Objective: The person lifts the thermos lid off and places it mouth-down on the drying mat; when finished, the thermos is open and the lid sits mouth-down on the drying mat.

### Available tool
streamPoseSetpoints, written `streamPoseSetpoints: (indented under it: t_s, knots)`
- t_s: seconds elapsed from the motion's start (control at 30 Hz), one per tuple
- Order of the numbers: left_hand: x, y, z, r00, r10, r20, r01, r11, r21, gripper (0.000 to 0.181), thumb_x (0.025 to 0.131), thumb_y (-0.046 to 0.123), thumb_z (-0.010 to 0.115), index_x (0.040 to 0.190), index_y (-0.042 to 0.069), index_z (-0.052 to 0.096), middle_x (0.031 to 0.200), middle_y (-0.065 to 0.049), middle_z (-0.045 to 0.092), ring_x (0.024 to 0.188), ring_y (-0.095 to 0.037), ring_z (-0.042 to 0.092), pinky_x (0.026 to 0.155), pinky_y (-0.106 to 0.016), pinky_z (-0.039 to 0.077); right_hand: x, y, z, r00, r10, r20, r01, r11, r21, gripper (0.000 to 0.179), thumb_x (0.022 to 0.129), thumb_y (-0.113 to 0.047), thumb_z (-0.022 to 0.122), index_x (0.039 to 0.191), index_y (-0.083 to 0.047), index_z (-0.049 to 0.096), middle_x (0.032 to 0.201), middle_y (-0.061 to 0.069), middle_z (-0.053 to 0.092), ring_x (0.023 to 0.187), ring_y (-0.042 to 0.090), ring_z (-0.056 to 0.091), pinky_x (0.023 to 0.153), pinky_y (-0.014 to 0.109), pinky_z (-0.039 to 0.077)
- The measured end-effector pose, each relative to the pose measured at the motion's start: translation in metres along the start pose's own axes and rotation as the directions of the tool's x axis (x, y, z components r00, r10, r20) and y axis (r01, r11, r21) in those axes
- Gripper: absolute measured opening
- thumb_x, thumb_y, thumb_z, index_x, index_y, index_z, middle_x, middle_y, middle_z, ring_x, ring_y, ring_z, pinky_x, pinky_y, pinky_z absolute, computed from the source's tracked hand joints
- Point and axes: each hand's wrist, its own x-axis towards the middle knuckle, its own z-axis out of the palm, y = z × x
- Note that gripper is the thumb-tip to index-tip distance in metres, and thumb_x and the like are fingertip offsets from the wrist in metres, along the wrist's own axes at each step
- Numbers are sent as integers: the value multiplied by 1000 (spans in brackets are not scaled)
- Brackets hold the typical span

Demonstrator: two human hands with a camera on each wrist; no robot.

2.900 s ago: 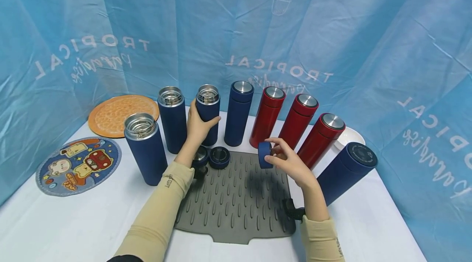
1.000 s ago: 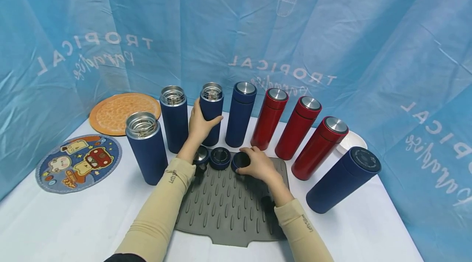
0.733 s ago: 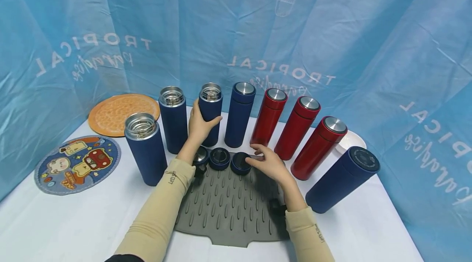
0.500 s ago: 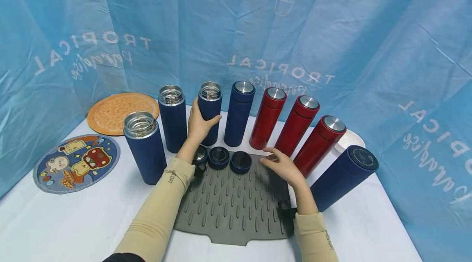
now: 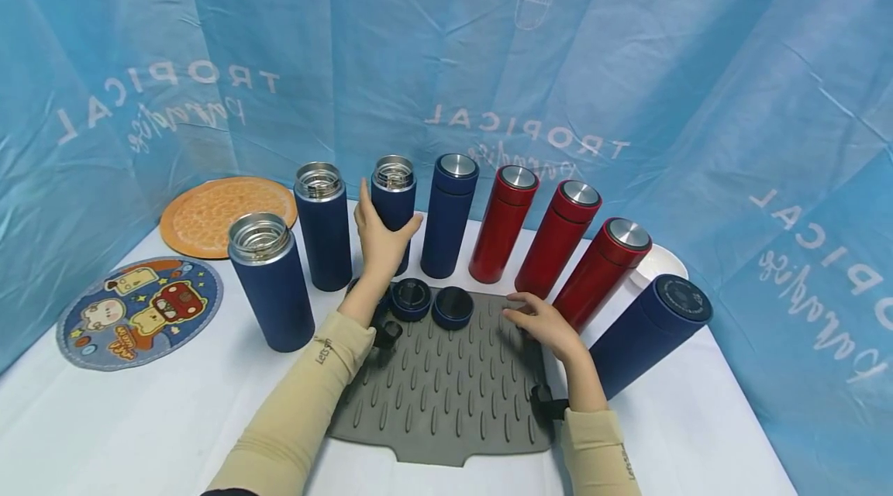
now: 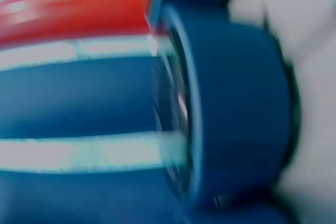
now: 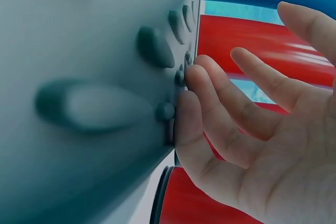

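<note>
My left hand [image 5: 382,242] is beside an uncapped blue thermos [image 5: 394,201], its thumb and fingers spread around the near side with the palm toward it. My right hand [image 5: 551,325] has its fingers loosely bent, fingertips at the back right edge of the grey ridged mat [image 5: 446,403]; nothing is between them. Two round blue lids with dark tops, a left one [image 5: 411,299] and a right one [image 5: 453,307], lie on the mat's back edge. A third lid is mostly hidden by my left wrist. The left wrist view is blurred and shows a blue lid [image 6: 241,103] up close.
Two more uncapped blue thermoses, a back one [image 5: 324,232] and a front one [image 5: 272,283], stand left. Rightward are a capped blue thermos [image 5: 449,225], three red ones including a middle one [image 5: 558,236], and a dark-topped blue one [image 5: 645,337]. Two round placemats, orange [image 5: 226,217] and cartoon-printed [image 5: 139,314], lie far left.
My right hand set a blue lid on the mat beside the others, let go and drew back to the right. My left hand's fingers have loosened from the thermos and its wrist has shifted.
</note>
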Motion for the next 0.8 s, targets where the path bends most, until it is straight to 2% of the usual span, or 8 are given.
streamPoseSetpoints:
  t_s: [0.07, 0.13, 0.27, 0.37, 0.53, 0.63, 0.8]
  knots:
    - [-10, 5, 4, 999, 7, -37, -8, 1000, -18, 98, 80, 30, 71, 149, 25, 2, 148, -16, 10, 136, -33, 15, 106, -53, 23, 0, 0, 0, 1000, 9, -2, -9, 1000, 8, 50, 90, -32, 58, 132, -7, 47, 123, 15, 55, 108, 26, 54, 89, 45, 46]
    - [-21, 9, 8, 997, 41, -72, -42, 999, -20, 96, 79, 28, 72, 148, 21, 5, 146, -16, 10, 135, -32, 13, 106, -53, 22, 1, 0, 0, 1000, 11, -1, -11, 1000, 13, 49, 90, -32, 58, 132, -7, 47, 123, 14, 55, 108, 26, 54, 89, 45, 46]
    - [-41, 11, 18, 980, 171, -105, -171, 985, 7, 89, 79, 25, 72, 143, 12, 13, 142, -17, 13, 131, -31, 14, 105, -51, 22, 1, -1, 2, 1000, 16, -7, -16, 1000, 11, 48, 90, -32, 58, 131, -9, 48, 123, 13, 55, 109, 26, 53, 90, 45, 46]
    - [-50, 11, 24, 973, 219, -74, -217, 976, 32, 83, 80, 27, 71, 142, 12, 17, 139, -16, 18, 129, -30, 20, 104, -50, 25, 0, -1, 2, 1000, 13, -4, -13, 1000, 13, 48, 90, -32, 58, 131, -8, 48, 124, 15, 54, 109, 27, 54, 89, 46, 46]
    - [-58, 16, 31, 969, 246, 2, -246, 967, 71, 79, 81, 28, 70, 142, 14, 22, 136, -15, 24, 124, -30, 32, 99, -49, 34, 1, -2, 2, 1000, 6, -5, -6, 1000, 4, 48, 91, -30, 57, 131, -5, 48, 123, 16, 54, 107, 28, 54, 88, 47, 46]
    - [-57, 18, 35, 961, 271, 49, -274, 959, 77, 82, 80, 28, 70, 144, 14, 21, 138, -14, 25, 125, -30, 34, 99, -50, 36, 1, -3, 2, 1000, 13, -15, -13, 1000, -5, 46, 91, -29, 57, 130, -6, 49, 122, 15, 55, 107, 28, 54, 88, 46, 47]
    - [-49, 20, 41, 956, 266, 121, -277, 957, 84, 91, 80, 29, 71, 148, 15, 13, 145, -14, 20, 133, -28, 26, 102, -49, 33, 1, -2, 2, 1000, 15, -15, -15, 1000, -10, 46, 91, -29, 57, 129, -6, 50, 123, 15, 55, 109, 29, 53, 89, 47, 46]
